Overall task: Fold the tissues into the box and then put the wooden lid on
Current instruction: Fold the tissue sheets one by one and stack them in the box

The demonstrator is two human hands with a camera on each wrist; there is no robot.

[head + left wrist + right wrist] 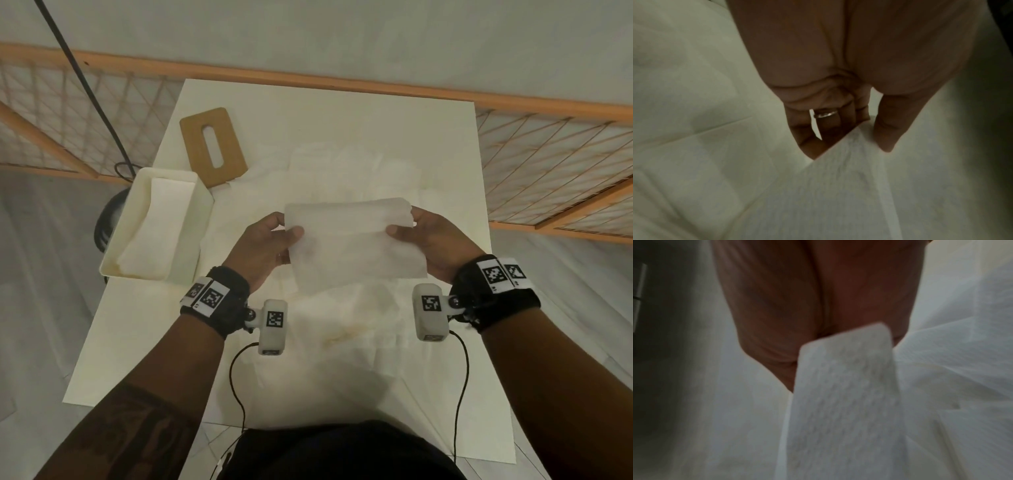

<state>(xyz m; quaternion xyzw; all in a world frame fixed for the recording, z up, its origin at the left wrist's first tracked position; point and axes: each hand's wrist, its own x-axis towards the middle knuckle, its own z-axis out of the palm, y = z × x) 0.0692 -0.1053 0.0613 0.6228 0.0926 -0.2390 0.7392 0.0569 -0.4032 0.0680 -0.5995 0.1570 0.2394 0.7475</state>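
A folded white tissue [352, 245] hangs in the air above the table's middle, held at both ends. My left hand [265, 245] pinches its left edge between thumb and fingers, and my right hand [426, 241] pinches its right edge. In the left wrist view the left hand [855, 129] clamps the tissue [834, 186] with the thumb on top. The right wrist view shows the tissue [844, 399] running under my right hand [797, 337], whose fingers are hidden. The white box [186, 260] stands at the table's left edge with folded tissues inside. Beyond it lies the wooden lid [213, 145] with its slot.
Several loose tissues [356, 171] lie spread over the white table [445, 116], both beyond and beneath my hands. An orange-framed mesh railing [548, 164] runs behind the table. A black cable [85, 89] hangs at the left, near a dark round object on the floor.
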